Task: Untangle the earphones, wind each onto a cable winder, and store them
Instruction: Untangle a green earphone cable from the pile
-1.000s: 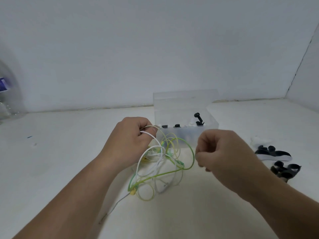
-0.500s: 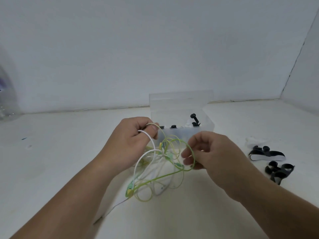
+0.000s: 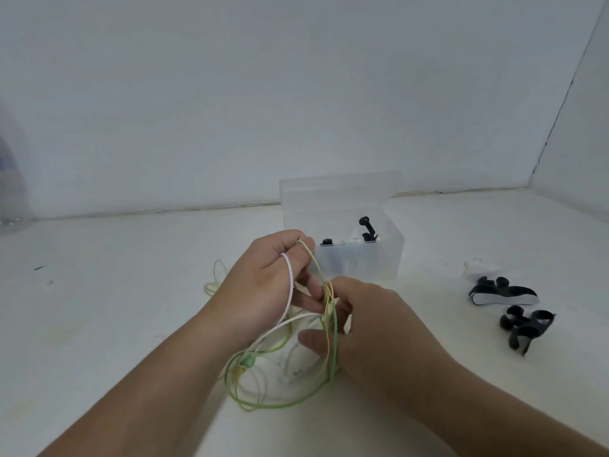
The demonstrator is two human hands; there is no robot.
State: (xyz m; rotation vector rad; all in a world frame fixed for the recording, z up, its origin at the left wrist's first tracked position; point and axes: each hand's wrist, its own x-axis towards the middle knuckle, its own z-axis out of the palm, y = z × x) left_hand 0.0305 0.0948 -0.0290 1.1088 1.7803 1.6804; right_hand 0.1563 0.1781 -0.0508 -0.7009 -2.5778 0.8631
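Head view: I see the tangled earphones (image 3: 280,374) at the middle of the worktop (image 3: 131,291), closer to its near edge than its far one. They are partly lifted and partly lying in loose green, yellow and white loops.

The left hand (image 3: 270,285) is raised over the bundle. Its grip is curled shut around a white cable (image 3: 290,285) and a pale yellow strand (image 3: 311,255), both of which run over its fingers and hang down into the tangle.

The right hand (image 3: 372,328) sits just beside it, almost touching. Its fingers are curled into the bundle, and its grip is closed round the green cable (image 3: 334,341) and the yellow strands next to it, with the thumb lying underneath.

Behind the hands, toward the far edge, a clear box (image 3: 362,262) stands with its lid (image 3: 339,189) tipped up. There are dark and white pieces inside, too small for me to name.

Toward the right edge, well apart from the hands, two black cable winders (image 3: 504,293) (image 3: 527,328) lie near each other, with a small white item (image 3: 478,268) just behind them.
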